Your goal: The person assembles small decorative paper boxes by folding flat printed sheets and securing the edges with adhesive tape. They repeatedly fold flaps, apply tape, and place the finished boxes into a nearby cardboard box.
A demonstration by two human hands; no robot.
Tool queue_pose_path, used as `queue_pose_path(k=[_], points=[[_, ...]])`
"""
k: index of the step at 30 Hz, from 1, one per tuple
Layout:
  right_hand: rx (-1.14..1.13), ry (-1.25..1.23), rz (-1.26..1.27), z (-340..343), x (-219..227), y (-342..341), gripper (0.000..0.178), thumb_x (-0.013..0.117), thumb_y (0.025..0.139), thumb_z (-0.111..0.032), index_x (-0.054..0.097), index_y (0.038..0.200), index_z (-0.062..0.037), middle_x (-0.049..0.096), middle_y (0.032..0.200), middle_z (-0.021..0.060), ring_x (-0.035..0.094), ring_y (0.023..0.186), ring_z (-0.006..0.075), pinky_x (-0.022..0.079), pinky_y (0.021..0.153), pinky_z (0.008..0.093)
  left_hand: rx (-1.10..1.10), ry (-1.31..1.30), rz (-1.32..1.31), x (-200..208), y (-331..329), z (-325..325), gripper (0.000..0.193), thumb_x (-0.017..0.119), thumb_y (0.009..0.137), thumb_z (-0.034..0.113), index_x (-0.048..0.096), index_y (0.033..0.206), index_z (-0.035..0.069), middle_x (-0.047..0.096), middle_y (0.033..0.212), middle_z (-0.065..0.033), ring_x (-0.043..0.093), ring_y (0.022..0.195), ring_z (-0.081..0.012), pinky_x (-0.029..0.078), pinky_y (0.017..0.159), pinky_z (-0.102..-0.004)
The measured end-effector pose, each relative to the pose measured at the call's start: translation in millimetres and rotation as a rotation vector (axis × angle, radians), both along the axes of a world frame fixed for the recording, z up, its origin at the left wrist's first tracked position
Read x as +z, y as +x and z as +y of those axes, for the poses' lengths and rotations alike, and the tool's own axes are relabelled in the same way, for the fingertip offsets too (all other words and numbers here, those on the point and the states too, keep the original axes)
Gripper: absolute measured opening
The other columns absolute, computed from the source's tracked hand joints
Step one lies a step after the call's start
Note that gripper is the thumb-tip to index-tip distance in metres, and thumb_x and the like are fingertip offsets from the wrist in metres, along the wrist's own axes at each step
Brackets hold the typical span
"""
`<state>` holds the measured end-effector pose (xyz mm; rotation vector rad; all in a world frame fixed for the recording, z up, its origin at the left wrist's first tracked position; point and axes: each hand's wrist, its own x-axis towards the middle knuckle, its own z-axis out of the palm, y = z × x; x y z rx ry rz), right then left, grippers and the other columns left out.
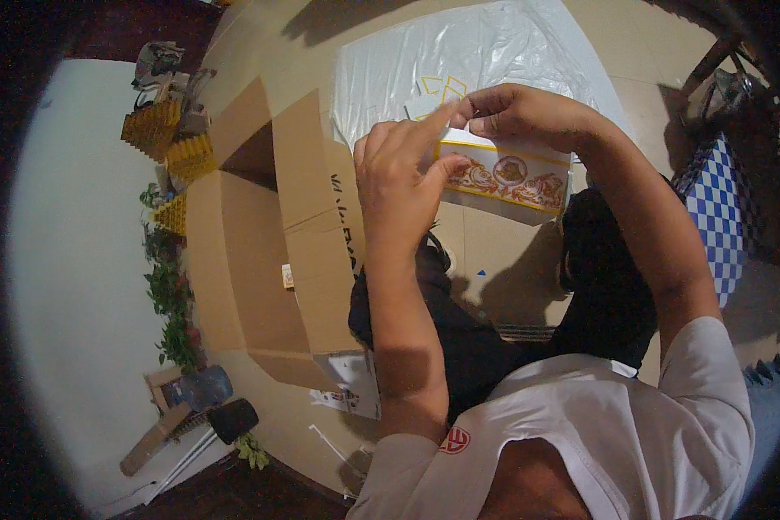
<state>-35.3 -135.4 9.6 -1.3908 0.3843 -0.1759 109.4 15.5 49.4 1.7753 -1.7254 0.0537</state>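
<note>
A white carton (pixel 542 185) with orange scrollwork, a round emblem and yellow edges is held up in front of my knees. My left hand (pixel 397 180) grips its left end, the thumb lying across the patterned face and the fingers reaching over the top. Curled over the upper edge, my right hand (pixel 524 117) has its thumb and fingertips pinched at the white flap (pixel 464 135). Exactly what those fingertips hold is partly hidden. Just beyond my hands, several flat white pieces with yellow borders (pixel 432 85) lie on clear plastic sheeting (pixel 511 52).
To my left stands a large open cardboard box (pixel 308 225) with a small pale carton (pixel 288 276) inside. Yellow corrugated stacks (pixel 152 126) and green plants (pixel 169 286) line the white wall. A blue-and-white checkered cloth (pixel 719 217) hangs at the right.
</note>
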Motion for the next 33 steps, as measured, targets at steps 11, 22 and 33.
queue_pose_path(k=[11,22,33], points=[[-0.055,-0.613,-0.086,3.5,9.4,4.6,0.028,0.064,0.090,-0.026,0.060,0.107,-0.0043,0.063,0.096,0.0086,0.059,0.085,0.0172,0.048,0.077,0.0304,0.166,-0.153,0.003,-11.3,17.5,0.0,0.017,0.078,0.065,0.020,0.073,0.080,0.013,0.064,0.080,0.0011,0.056,0.084,-0.0209,0.041,0.081,-0.0359],[-0.105,-1.434,-0.025,12.7,17.8,2.4,0.040,0.071,0.075,-0.035,0.065,0.107,-0.0113,0.063,0.090,0.0075,0.059,0.094,0.0268,0.046,0.085,0.0401,0.387,-0.168,0.158,-11.0,19.8,1.0,0.014,0.081,0.062,0.016,0.072,0.071,0.011,0.065,0.079,-0.0006,0.057,0.085,-0.0219,0.042,0.083,-0.0355],[-0.161,-1.569,-0.155,-4.3,18.0,-3.0,0.027,0.072,0.077,-0.019,0.067,0.100,-0.0070,0.066,0.094,0.0088,0.059,0.101,0.0258,0.043,0.098,0.0403,0.365,-0.217,0.145,-13.4,31.7,3.7,0.018,0.081,0.064,0.018,0.069,0.071,0.008,0.067,0.085,-0.0011,0.058,0.087,-0.0221,0.033,0.101,-0.0418]])
